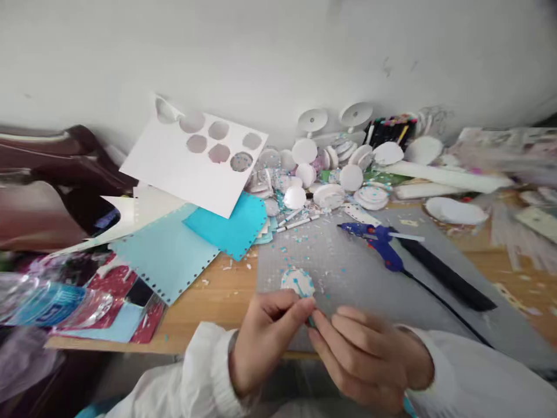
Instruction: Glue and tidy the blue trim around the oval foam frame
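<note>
The left hand point(272, 334) pinches thumb and finger together, what between cannot be told; the right hand point(363, 354) meets it at 3 o'clock, its grip too blurred to tell; the turquoise-flecked white disc point(303, 279) sits at the left fingertips' 12 o'clock.

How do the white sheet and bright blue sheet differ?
Pattern: white sheet has large round holes; bright blue sheet has small dark dots along its edges.
Layering: white sheet lies on top, bright blue sheet partly beneath.
Shared: both look thin.
</note>
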Tool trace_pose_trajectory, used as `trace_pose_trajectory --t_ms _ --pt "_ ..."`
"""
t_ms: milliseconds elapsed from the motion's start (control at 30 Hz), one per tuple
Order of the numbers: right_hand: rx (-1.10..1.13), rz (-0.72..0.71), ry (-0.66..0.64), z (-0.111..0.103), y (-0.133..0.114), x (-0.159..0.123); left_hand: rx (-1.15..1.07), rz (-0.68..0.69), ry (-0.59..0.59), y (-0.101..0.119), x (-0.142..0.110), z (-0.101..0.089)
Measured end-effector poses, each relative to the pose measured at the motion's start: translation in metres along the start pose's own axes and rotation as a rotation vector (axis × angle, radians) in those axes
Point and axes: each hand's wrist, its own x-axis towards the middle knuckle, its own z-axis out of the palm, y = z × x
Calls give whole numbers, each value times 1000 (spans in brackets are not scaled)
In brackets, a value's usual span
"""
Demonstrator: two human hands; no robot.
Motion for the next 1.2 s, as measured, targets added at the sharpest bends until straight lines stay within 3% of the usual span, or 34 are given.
trace_pose_trajectory --t_ms 100,200,300,367,433,567,633,700,867,967,1100,1200 --pt "80 107 -75 -5 -5 -8 2 25 62 -9 2 -9" --pt "-7 314 -106 -12 -4 -36 -7 54 139 -18 1 -25" --pt "-187 767 -132 -19 6 -78 19 83 186 -28 1 -41" --pt "-325 986 -132 -19 16 -103 61 96 190 -35 4 -47" --pt "-394 1082 -214 -14 26 -123 82 93 200 -42 11 -48" --pt "-364 1111 -470 2 44 -139 94 111 223 -47 27 -45" --pt "-300 1152 -543 7 51 -139 113 143 221 -47 34 -46" --pt "-240 1221 -533 8 58 -134 129 172 227 -45 41 -48" --pt "-264 1408 -419 0 77 -100 152 209 208 -46 66 -51" --pt "-234 1533 -282 5 84 -73 160 223 156 -48 84 -50" --pt "-21 1524 -133 29 80 -52 167 239 69 -52 95 -52" --pt "80 1509 -122 45 66 -53 174 245 -11 -54 95 -56"
